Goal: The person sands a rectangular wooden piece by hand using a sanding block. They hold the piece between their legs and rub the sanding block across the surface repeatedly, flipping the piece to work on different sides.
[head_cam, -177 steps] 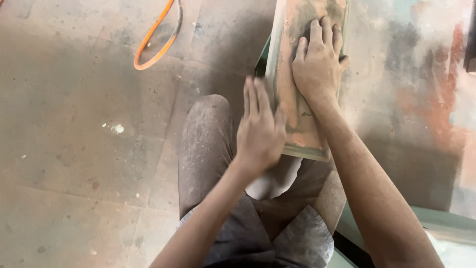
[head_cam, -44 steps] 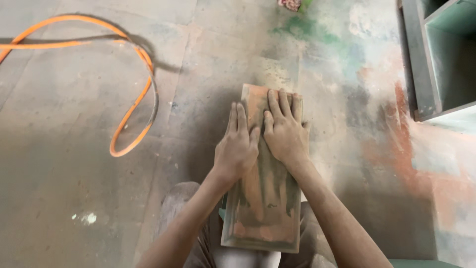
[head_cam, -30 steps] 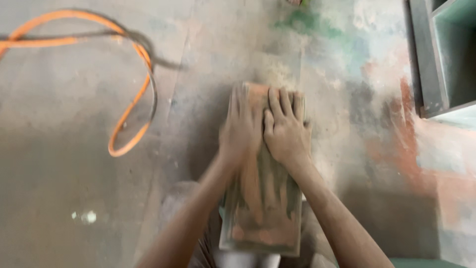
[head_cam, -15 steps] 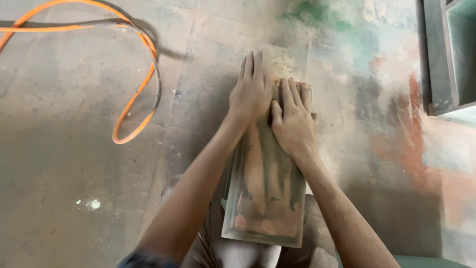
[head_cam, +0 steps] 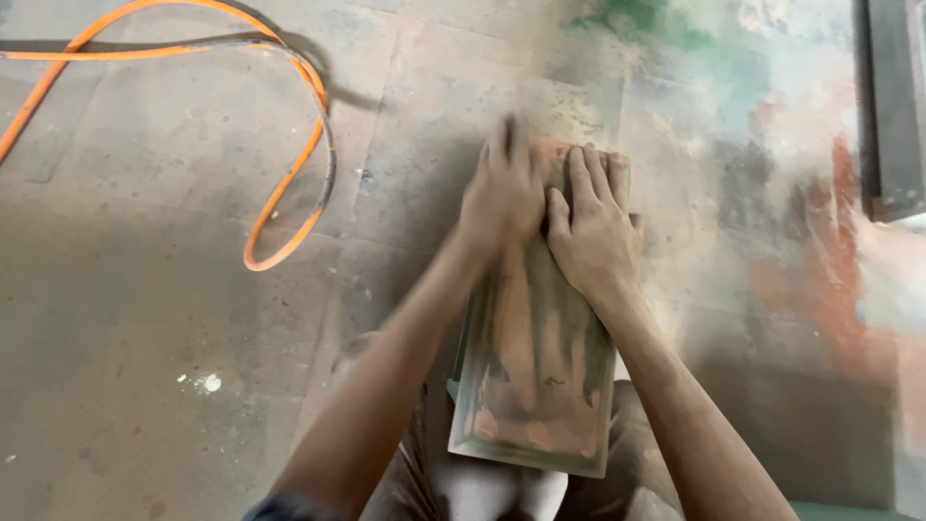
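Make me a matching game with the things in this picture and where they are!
Things:
1. cable
2. panel
3. left hand
4. right hand

Places:
A. lying across the person's lap
B. flat on the panel's far end, on the right side
C. looped on the floor at the upper left
D. blurred, on the panel's far left corner

Pairs: 1-C, 2-A, 3-D, 4-B
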